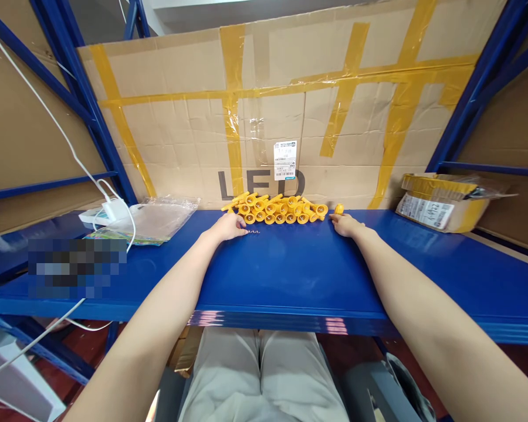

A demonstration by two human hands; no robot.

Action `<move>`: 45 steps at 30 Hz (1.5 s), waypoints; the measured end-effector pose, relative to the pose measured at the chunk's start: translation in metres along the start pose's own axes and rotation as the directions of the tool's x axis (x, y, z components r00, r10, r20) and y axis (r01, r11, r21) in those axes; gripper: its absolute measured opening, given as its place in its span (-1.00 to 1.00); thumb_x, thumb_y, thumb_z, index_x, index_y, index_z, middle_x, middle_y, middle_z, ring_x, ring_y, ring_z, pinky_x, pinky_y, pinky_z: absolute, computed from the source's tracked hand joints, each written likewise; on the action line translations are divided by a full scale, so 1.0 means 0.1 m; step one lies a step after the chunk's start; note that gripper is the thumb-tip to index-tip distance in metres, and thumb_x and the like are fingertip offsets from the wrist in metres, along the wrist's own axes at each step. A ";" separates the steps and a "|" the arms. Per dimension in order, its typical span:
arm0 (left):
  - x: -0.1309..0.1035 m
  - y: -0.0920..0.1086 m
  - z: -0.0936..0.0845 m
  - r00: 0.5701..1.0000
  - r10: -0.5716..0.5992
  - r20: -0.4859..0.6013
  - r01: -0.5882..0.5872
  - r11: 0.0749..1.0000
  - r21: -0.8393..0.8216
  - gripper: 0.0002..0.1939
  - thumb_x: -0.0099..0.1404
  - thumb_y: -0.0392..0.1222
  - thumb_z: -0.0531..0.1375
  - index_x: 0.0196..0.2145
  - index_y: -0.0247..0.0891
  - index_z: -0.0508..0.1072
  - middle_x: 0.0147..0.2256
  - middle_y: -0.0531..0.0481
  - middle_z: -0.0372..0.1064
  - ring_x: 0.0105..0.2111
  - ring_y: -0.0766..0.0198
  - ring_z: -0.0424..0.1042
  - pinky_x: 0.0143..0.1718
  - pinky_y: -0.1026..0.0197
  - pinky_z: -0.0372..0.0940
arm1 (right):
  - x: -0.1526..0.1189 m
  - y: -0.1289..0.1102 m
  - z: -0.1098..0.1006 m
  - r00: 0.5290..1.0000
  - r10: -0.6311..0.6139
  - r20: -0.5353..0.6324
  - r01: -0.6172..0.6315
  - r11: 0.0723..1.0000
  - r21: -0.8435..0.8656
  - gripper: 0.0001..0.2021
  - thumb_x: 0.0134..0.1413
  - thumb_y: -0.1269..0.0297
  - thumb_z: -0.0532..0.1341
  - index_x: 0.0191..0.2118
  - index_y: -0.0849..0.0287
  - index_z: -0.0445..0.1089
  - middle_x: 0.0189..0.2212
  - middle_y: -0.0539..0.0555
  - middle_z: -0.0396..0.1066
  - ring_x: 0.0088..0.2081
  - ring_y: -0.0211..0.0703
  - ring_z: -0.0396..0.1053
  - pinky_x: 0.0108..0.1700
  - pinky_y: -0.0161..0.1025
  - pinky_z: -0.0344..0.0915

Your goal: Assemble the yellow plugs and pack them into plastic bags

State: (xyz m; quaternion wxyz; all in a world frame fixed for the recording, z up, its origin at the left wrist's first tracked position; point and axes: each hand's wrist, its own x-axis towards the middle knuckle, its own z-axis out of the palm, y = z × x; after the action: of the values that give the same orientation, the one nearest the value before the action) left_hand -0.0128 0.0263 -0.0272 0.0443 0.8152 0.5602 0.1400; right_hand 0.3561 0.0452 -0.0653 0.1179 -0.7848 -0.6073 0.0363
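Observation:
Many yellow funnel-shaped plastic pieces (280, 208) lie stacked in a low pile at the back of the blue shelf top. At the pile's left end is my left hand (229, 228), its fingers curled near the pieces and beside a small metal spiral (254, 232). What its fingertips hold, if anything, is too small to tell. Right of the pile, my right hand (345, 225) rests by a separate yellow piece (339, 208), which stands just behind its fingers. The fingertips there are partly hidden, so a grip cannot be made out.
Behind the pile stands a large taped cardboard sheet (180, 140). Plastic bags (167, 217), a white power adapter (113, 209) and cables lie at the left, near a blurred dark area. An open cardboard box (442, 208) sits at the right, between blue metal uprights.

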 end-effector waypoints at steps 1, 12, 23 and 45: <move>0.00 0.00 -0.01 1.000 0.000 0.011 0.000 1.000 -0.003 -0.64 0.08 0.00 0.25 -0.20 -0.23 0.54 -0.32 -0.01 0.50 -0.32 0.21 0.45 -0.22 0.26 0.34 | -0.01 0.01 0.00 1.000 0.006 -0.004 -0.006 1.000 0.005 -0.50 0.25 0.18 -0.12 0.27 -0.05 0.13 0.29 0.21 0.02 0.24 0.27 0.08 0.10 0.43 0.06; -0.04 -0.07 -0.16 0.975 -0.216 0.042 0.199 0.946 0.257 -0.55 0.17 -0.11 0.16 0.05 -0.12 0.43 0.04 -0.15 0.37 0.06 -0.01 0.33 0.04 0.13 0.22 | -0.10 -0.03 -0.11 0.972 0.001 -0.235 0.021 0.996 0.090 -0.59 0.22 0.18 -0.04 0.09 0.11 0.36 0.05 0.27 0.33 0.08 0.17 0.28 0.11 0.29 0.10; -0.09 -0.05 -0.18 0.959 -0.150 0.241 0.136 0.988 0.074 -0.57 0.14 0.00 0.16 -0.06 -0.19 0.46 -0.39 0.04 0.55 -0.34 0.24 0.48 -0.35 0.32 0.29 | -0.28 -0.55 -0.41 0.737 -0.375 -0.562 0.534 0.833 0.145 -0.75 0.12 0.33 -0.01 -0.14 0.15 0.34 -0.12 0.21 0.35 -0.16 -0.03 0.35 -0.05 -0.09 0.28; -0.07 -0.03 -0.12 0.997 0.007 0.075 -0.004 0.999 -0.044 -0.61 -0.04 -0.03 0.23 -0.24 -0.23 0.49 -0.46 0.06 0.44 -0.43 0.23 0.38 -0.47 0.30 0.16 | -0.65 -1.05 -0.20 0.699 -0.715 -0.027 0.714 0.696 0.074 -0.71 -0.07 0.49 0.25 -0.14 0.20 0.35 -0.13 0.13 0.47 -0.13 -0.02 0.42 -0.12 -0.22 0.29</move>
State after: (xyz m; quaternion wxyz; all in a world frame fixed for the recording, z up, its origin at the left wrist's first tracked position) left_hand -0.0212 0.0196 -0.0172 0.0830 0.8203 0.5526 0.1216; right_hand 0.2442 0.0046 -0.0279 0.1525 -0.4825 -0.8624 0.0131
